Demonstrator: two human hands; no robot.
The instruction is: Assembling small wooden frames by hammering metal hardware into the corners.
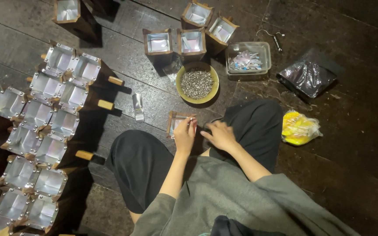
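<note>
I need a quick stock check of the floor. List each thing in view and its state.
Left hand: fingers grip the small foil-lined box.
Small foil-lined box: open, held upright on the floor.
Right hand: fingers curled, resting on the knee.
Yellow bowl: full of small metal pieces.
Plastic tub: lidless, partly filled.
Finished boxes: packed in rows, open tops up.
Yellow bag: crumpled.

Dark plank floor (355, 144) — bowl (197, 82), tub (248, 57), lined boxes (44, 131).
</note>
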